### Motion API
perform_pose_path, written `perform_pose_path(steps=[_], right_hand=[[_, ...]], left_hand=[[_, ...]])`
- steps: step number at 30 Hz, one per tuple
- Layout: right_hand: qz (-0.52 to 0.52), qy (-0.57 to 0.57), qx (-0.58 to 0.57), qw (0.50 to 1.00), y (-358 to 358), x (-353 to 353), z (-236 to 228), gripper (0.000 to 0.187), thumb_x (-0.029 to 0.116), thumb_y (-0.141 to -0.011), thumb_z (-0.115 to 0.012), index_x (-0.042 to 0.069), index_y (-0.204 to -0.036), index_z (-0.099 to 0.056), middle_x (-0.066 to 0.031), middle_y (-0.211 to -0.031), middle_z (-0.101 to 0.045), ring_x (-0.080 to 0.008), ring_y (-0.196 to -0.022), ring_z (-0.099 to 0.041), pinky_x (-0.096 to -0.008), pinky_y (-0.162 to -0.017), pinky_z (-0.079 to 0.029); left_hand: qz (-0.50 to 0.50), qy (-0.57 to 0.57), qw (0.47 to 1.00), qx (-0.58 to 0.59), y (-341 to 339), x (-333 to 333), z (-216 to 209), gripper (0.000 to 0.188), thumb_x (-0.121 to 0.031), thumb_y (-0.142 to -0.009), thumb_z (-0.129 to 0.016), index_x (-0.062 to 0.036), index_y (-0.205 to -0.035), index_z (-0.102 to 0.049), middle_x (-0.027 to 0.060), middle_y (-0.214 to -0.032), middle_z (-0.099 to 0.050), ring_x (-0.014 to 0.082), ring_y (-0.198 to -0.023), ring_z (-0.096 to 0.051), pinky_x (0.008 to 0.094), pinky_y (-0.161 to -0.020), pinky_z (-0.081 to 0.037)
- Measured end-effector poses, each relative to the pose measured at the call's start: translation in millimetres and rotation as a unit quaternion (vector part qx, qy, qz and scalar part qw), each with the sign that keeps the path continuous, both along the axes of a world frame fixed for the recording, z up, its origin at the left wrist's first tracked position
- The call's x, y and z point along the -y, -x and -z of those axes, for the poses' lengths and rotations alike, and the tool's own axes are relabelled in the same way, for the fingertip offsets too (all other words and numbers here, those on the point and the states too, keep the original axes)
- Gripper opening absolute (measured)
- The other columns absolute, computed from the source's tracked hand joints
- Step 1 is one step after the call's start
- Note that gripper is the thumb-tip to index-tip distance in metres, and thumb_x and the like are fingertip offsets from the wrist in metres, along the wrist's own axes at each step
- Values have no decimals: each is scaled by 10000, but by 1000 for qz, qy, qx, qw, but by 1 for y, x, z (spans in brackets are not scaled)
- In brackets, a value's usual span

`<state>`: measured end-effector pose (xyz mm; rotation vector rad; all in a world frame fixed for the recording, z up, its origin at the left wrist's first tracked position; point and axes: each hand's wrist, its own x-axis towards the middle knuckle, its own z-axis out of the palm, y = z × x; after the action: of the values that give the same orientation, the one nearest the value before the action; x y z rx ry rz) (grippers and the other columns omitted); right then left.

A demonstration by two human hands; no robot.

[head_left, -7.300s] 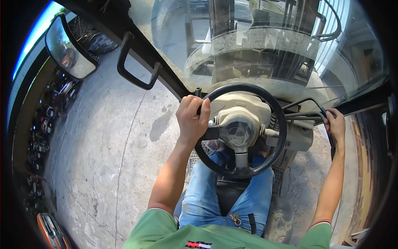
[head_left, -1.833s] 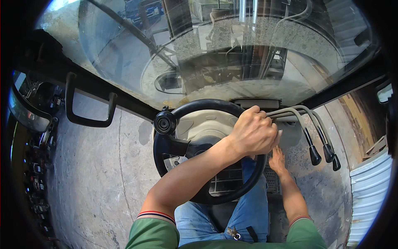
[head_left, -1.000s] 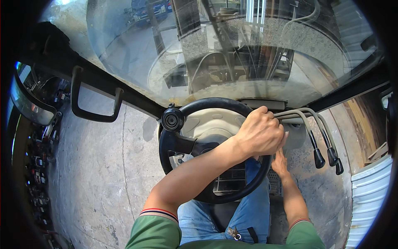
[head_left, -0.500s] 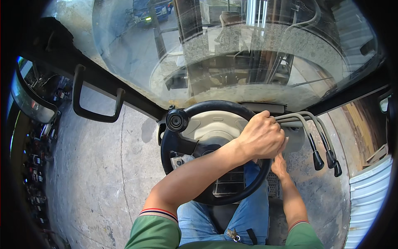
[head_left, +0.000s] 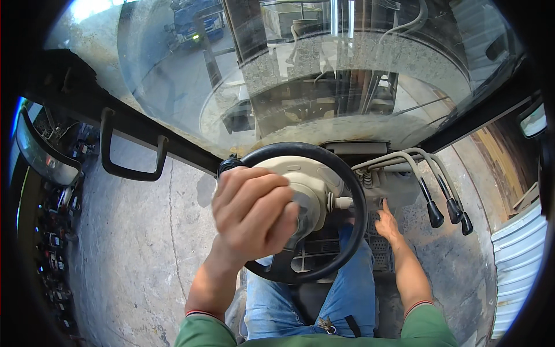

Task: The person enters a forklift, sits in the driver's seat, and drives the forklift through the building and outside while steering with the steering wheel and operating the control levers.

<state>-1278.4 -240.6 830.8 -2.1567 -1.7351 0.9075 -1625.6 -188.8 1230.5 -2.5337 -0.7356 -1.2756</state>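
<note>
My left hand (head_left: 252, 209) is over the left part of the black steering wheel (head_left: 357, 231), its fingers curled and slightly blurred. Its palm side is hidden, so whether it holds anything does not show. A round black knob (head_left: 229, 164) peeks out just beyond the knuckles, mostly covered. Lower and to the right of the wheel is my right hand (head_left: 387, 224). The index finger stretches forward, its tip at a small dark part on the grey side panel (head_left: 399, 188); thumb and finger are apart.
Several bent levers with black grips (head_left: 435, 214) rise at the right. Ahead is a scratched windshield (head_left: 173, 87), with upright mast rails behind it. A black grab handle (head_left: 133, 173) and a mirror (head_left: 49, 150) are at the left. Corrugated metal (head_left: 520, 272) stands at the right.
My left hand has swung from the wheel's right side to its left, uncovering the hub and right rim. My right hand has moved slightly forward, its index finger now extended at the panel.
</note>
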Motion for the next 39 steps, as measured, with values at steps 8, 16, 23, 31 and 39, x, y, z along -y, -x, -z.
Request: perform_pose_path(steps=[8,16,23,31,39], right_hand=[[10,-63,-64,996,-15,29,-9,540,132,-837,-627,-8,-1355,-573,-231,-1653,-246,-452,-1354,-486,-478,-1115,-431],[-9,-96,-242,965,-7,107,-146,370,33,-901,-639,-38,-1264,-638,-171,-1296,-661,-232,-1040,-687,-337,-918,-542],[34,-388,-97,916,-64,107,-310,348,32,-910,-645,-21,-1254,-652,-164,-1248,-676,-220,-956,-694,-312,-782,-539],[-23,-376,113,919,-74,69,-318,387,103,-894,-683,-38,-1250,-627,-208,-1282,-641,-425,-1075,-634,-451,-966,-493],[29,-172,68,982,-44,88,-327,446,119,-917,-658,-34,-1329,-578,-325,-1044,-677,-490,-995,-653,-507,-866,-510]], left_hand=[[-177,263,835,450,105,22,169,518,-445,-1095,-423,13,-1077,-665,99,-978,-687,174,-862,-653,302,-775,-499],[-152,366,809,435,121,-46,154,672,-592,-1076,-379,1,-1028,-692,68,-868,-713,117,-790,-629,273,-723,-482],[-270,236,926,119,-21,-8,22,334,-295,-967,-691,-38,-754,-693,68,-730,-633,222,-732,-623,348,-678,-470],[-36,125,991,-34,-180,27,39,363,-292,-826,-760,-57,-589,-617,73,-655,-571,281,-684,-594,399,-662,-481],[-24,190,978,-78,16,195,76,316,-114,-690,-843,-121,-581,-546,1,-678,-592,194,-615,-549,340,-577,-395]])
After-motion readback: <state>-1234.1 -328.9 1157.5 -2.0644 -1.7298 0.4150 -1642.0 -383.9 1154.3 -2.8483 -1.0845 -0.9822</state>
